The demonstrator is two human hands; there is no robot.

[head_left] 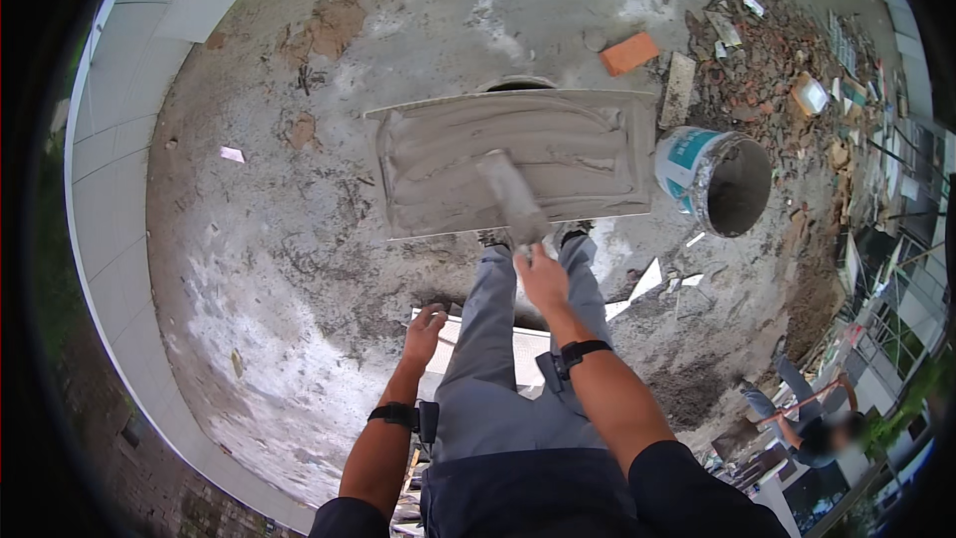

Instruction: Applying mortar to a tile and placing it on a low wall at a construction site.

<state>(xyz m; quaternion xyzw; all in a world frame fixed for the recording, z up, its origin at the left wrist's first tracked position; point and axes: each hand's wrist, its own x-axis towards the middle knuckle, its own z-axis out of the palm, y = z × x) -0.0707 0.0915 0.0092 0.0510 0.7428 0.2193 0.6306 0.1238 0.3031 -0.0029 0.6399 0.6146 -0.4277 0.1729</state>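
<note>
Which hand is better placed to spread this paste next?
Likely the right hand: it grips the trowel, which reaches over the grey paste. The left hand, farther off, shows no tool.

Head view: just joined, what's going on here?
A person's right hand holds a trowel over grey mortar, which is spread across most of a large rectangular panel by their feet. Their left hand looks empty, beside the left leg. A mortar-smeared bucket is right of the panel.
</note>
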